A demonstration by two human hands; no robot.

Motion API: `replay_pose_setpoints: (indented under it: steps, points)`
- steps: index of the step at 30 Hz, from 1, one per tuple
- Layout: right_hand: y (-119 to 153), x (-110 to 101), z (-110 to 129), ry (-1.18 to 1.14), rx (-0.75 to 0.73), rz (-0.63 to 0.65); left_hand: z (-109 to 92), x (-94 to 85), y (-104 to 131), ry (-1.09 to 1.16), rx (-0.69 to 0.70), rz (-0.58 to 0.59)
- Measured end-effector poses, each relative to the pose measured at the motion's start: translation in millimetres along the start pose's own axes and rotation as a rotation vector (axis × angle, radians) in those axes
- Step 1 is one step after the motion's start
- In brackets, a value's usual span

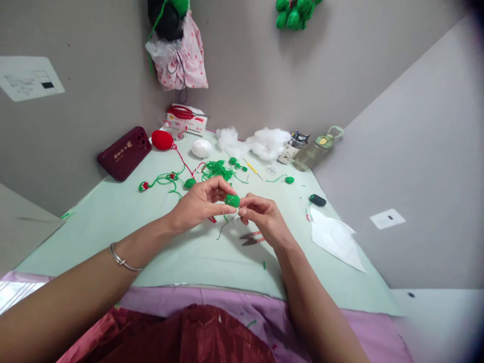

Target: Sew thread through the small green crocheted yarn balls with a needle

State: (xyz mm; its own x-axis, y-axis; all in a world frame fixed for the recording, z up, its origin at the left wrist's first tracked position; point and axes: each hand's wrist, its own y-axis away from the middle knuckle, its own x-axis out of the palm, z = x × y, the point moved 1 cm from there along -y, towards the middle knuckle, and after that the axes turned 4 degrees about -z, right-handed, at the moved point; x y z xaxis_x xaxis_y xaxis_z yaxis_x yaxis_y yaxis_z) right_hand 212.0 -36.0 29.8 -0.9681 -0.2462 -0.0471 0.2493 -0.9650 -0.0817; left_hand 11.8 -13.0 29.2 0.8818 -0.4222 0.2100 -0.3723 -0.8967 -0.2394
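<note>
A small green crocheted piece (232, 200) is pinched between the thumb and fingers of my left hand (198, 204). Just right of it, my right hand (262, 214) has thumb and index finger pressed together close to the piece; whatever is between those fingertips is too small to make out. Thin strands hang below the fingertips. Red-handled thread snips (252, 238) lie on the table under my right hand. Behind my left hand are a green ball (189, 183) and a tangle of green yarn (217, 171).
A maroon phone (124, 154), red yarn (162, 140), white yarn (201, 148) and white stuffing (268, 143) stand at the back. A pen cup (291, 150) and bottle (317, 148) are back right. White paper (335, 237) lies right, near a black-green object (317, 200).
</note>
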Motion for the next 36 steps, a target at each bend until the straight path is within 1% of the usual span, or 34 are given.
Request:
replay_pose_setpoints:
  steps: [5,10,14,17,19,21,24,25,27,29,32,34,36]
  points:
    - [-1,4,-4,-0.050,0.037,-0.007,5,2.2,0,0.003,0.042,0.020]
    - [-3,5,-3,-0.043,0.029,-0.003,10,2.4,1,-0.042,0.036,0.035]
    - [-1,8,2,-0.037,0.024,0.029,7,3.1,1,-0.090,-0.009,0.012]
    - [1,9,8,-0.057,0.077,0.041,7,2.2,0,-0.138,-0.071,0.005]
    - [2,9,10,-0.024,0.103,0.040,10,0.8,0,-0.161,-0.100,0.002]
    - [2,8,11,0.122,0.046,-0.024,15,-0.4,-1,-0.179,-0.106,-0.010]
    - [0,7,12,0.416,-0.182,-0.196,22,-0.9,-2,-0.208,-0.132,-0.033]
    - [0,8,12,0.484,-0.247,-0.223,24,-0.6,-2,-0.216,-0.149,-0.034]
    - [0,11,12,0.566,-0.305,-0.205,26,0.5,-2,-0.232,-0.187,-0.029]
    - [0,14,13,0.604,-0.307,-0.174,25,1.8,-2,-0.242,-0.199,-0.019]
    - [0,14,19,0.537,-0.317,-0.202,20,3.4,-3,-0.225,-0.204,0.015]
    - [-1,10,27,0.389,-0.305,-0.294,17,3.5,-4,-0.218,-0.222,0.046]
    - [-3,3,35,0.206,-0.245,-0.395,17,2.4,-6,-0.225,-0.252,0.074]
